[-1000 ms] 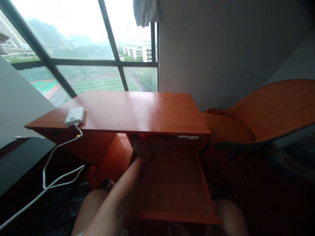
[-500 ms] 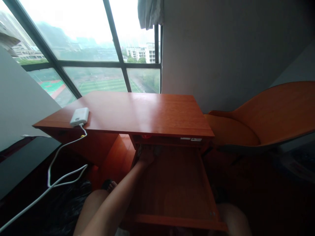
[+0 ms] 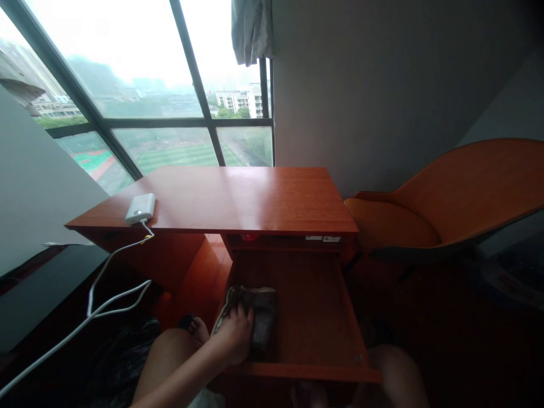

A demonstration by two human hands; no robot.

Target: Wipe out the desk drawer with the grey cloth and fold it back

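The left hand (image 3: 235, 335) is sliding from the back of the drawer (image 3: 314, 317) to its front; its fingers are curling together, gripping a cloth (image 3: 263, 314).

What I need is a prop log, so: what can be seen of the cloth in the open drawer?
The cloth is a dark, greyish rag with a paler, worn-looking edge, crumpled into a soft, low heap. It lies on the floor of the open wooden drawer, at its left side, towards the front. The left hand rests on its near left part, fingers curled over it. Dim light hides its weave.
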